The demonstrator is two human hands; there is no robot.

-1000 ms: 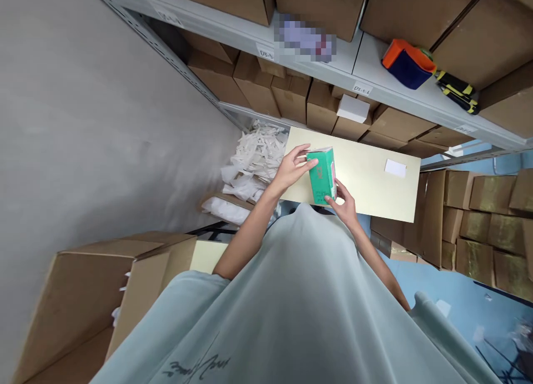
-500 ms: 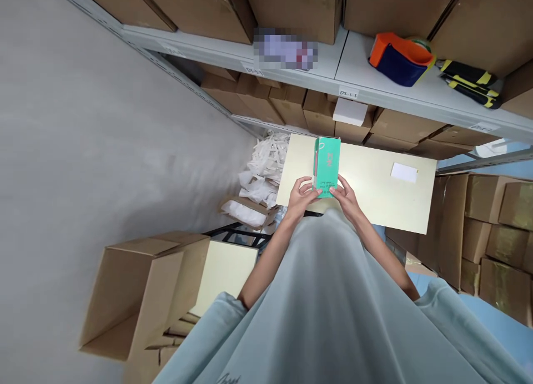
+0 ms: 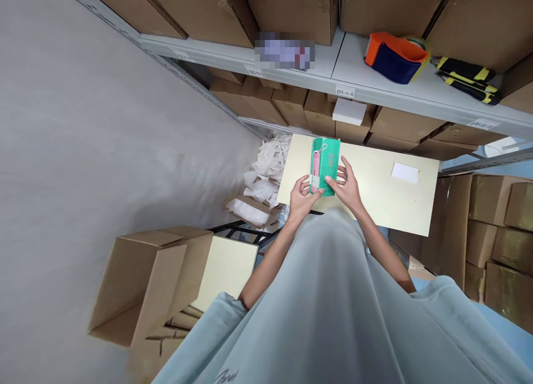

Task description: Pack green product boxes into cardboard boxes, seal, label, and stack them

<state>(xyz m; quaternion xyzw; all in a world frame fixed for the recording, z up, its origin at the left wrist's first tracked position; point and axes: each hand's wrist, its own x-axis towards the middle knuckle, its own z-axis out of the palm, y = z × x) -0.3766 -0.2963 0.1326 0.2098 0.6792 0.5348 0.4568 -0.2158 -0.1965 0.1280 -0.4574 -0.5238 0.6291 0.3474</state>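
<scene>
Above the near edge of a cream table (image 3: pixel 387 206) I hold a small green box (image 3: pixel 332 170), tilted so that its front and left side show. Its side carries a picture of a pink device with a looped strap. My left hand (image 3: pixel 302 197) is closed around the lower left corner, thumb on the front. On the right edge, my right hand (image 3: pixel 347 187) grips the box with its thumb pressed on the front; its fingers reach behind and beside it, partly hidden. A white card or slip (image 3: pixel 405 172) lies on the table to the right.
Shelving (image 3: pixel 308 79) with cardboard boxes runs across the back. It bears an orange and blue holder (image 3: pixel 395 59) and yellow-black cutters (image 3: pixel 468 79). White paper scraps (image 3: pixel 272 159) are heaped left of the table. An open carton (image 3: pixel 145 289) stands lower left; stacked cartons (image 3: pixel 499 234) fill the right.
The green box has turned so its left side with the pink picture shows more. My right hand has shifted up along the right edge, its fingers spreading. The view has moved slightly.
</scene>
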